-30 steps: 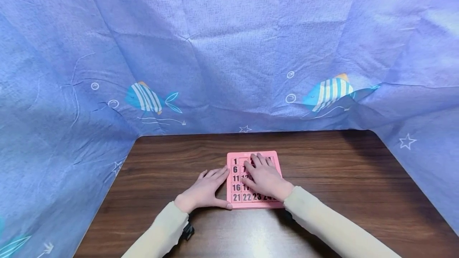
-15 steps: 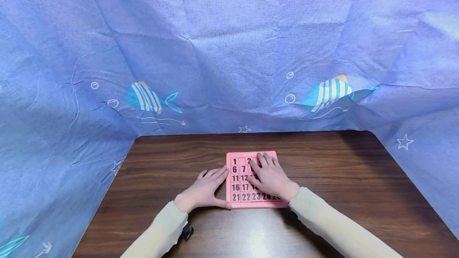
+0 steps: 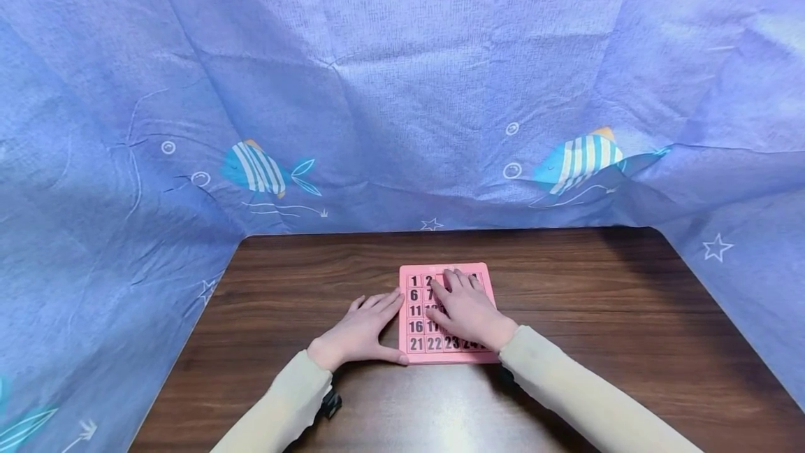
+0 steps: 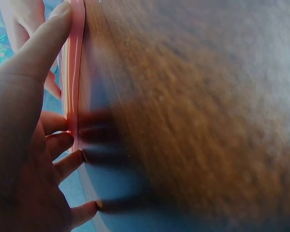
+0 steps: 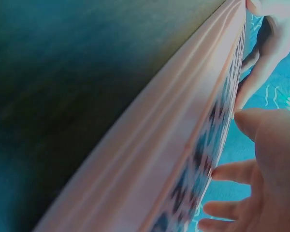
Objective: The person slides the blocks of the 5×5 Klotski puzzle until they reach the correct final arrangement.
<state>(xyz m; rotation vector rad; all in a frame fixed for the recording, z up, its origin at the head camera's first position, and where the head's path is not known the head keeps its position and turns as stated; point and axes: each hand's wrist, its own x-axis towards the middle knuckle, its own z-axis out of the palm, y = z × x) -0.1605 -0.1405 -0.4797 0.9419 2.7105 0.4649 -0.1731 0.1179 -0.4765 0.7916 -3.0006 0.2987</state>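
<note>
A pink sliding number puzzle (image 3: pixel 418 356) lies flat on the table, its square tiles printed with black numbers. At its left edge my left hand (image 3: pixel 361 334) touches the frame with fairly straight fingers, the thumb by the near left corner. My right hand (image 3: pixel 470 312) lies over the tiles, fingers spread, with fingertips near the top row. Tile 2 (image 3: pixel 429 281) sits beside tile 1 (image 3: pixel 414 281); several tiles on the right are hidden under the hand. In the right wrist view the puzzle's side wall (image 5: pixel 183 116) is close, and the right fingers (image 5: pixel 234 171) reach its numbered face.
The dark wood-grain table (image 3: pixel 302 271) extends around the puzzle on every side. A blue cloth (image 3: pixel 402 103) printed with fish hangs behind the table and at both sides. A black strapped device (image 3: pixel 330 404) shows under the left wrist.
Tile 2 has slid left into the slot beside tile 1. My right hand shifted right, then back left over the tiles. The left hand has stayed at the puzzle's edge.
</note>
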